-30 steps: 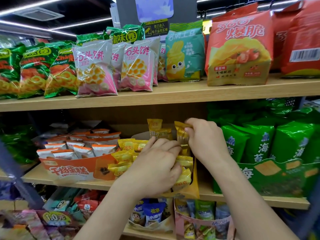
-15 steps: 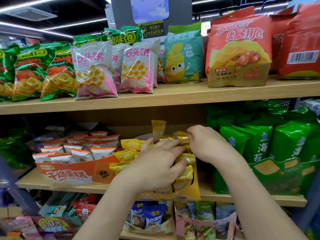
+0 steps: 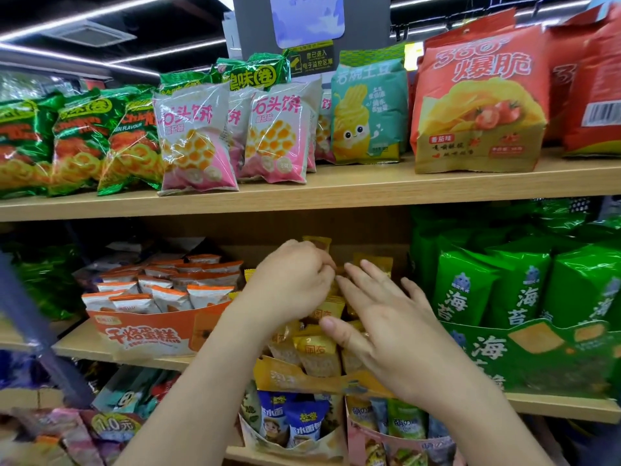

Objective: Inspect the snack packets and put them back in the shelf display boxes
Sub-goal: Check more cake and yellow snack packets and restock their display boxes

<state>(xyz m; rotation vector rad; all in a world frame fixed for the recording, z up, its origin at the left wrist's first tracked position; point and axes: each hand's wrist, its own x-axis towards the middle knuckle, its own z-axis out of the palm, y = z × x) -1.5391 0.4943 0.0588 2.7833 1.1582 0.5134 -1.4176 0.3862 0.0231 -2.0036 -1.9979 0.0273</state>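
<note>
A yellow display box [image 3: 285,376] sits on the middle shelf, filled with several small yellow snack packets [image 3: 316,353]. My left hand [image 3: 292,280] reaches into the back of the box, its fingers curled round the top of a yellow packet there. My right hand [image 3: 386,327] hovers over the right side of the box with fingers spread and straight, thumb near the front packets, holding nothing. Both hands hide much of the box's contents.
An orange display box [image 3: 144,334] of white-and-orange packets stands to the left, and a green seaweed box [image 3: 524,358] to the right. The upper shelf board [image 3: 336,193] carries large snack bags. Further display boxes [image 3: 295,432] stand on the shelf below.
My right hand let go of the yellow packet it held at the back and opened, drawing forward. My left hand moved up and back to the rear packets, and its fingers curled.
</note>
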